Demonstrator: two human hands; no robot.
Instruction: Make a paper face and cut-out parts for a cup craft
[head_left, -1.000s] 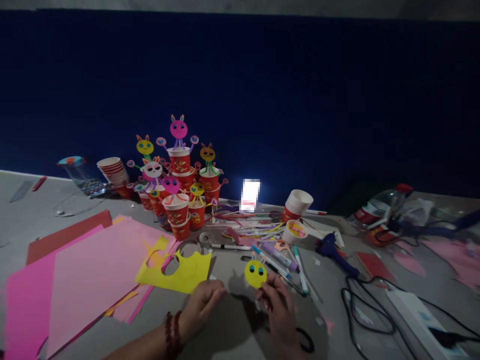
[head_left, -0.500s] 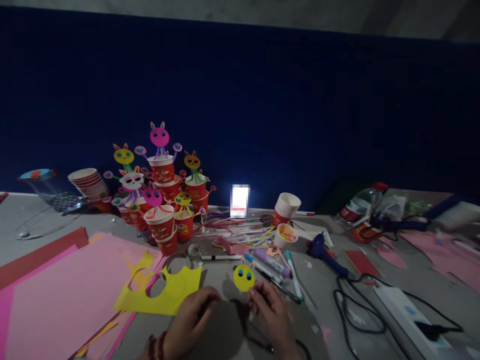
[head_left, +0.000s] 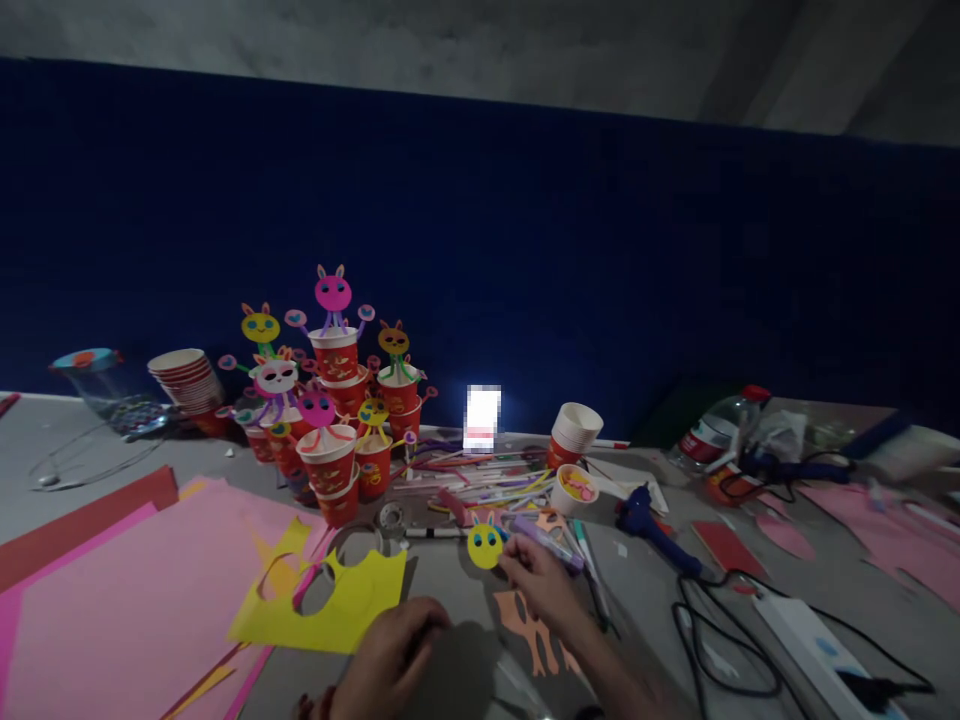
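Note:
My right hand (head_left: 544, 580) pinches the right edge of a round yellow paper face (head_left: 486, 545). The face has blue-and-black eyes and pink ears, and faces up toward me. Lower left of it rests my left hand (head_left: 397, 645), fingers loosely curled with nothing visible in them. Beside that hand lies a yellow paper sheet (head_left: 352, 605) with round pieces cut out. Under my right wrist is a peach paper scrap (head_left: 517, 615) with cut-outs, partly hidden. A purple marker (head_left: 551, 545) lies just behind my right hand.
Red paper cups (head_left: 330, 465) with paper animal figures stand stacked at back left. Pink sheets (head_left: 157, 580) cover the left. Pipe cleaners (head_left: 465, 480) lie behind, near a cup of paper pieces (head_left: 575, 488). A blue glue gun (head_left: 652, 525), black cable and power strip (head_left: 814, 635) occupy the right.
My right hand has moved forward, keeping its pinch on the yellow face. The peach scrap now shows beneath its wrist. My left hand stays nearly in place. The view has tipped slightly upward.

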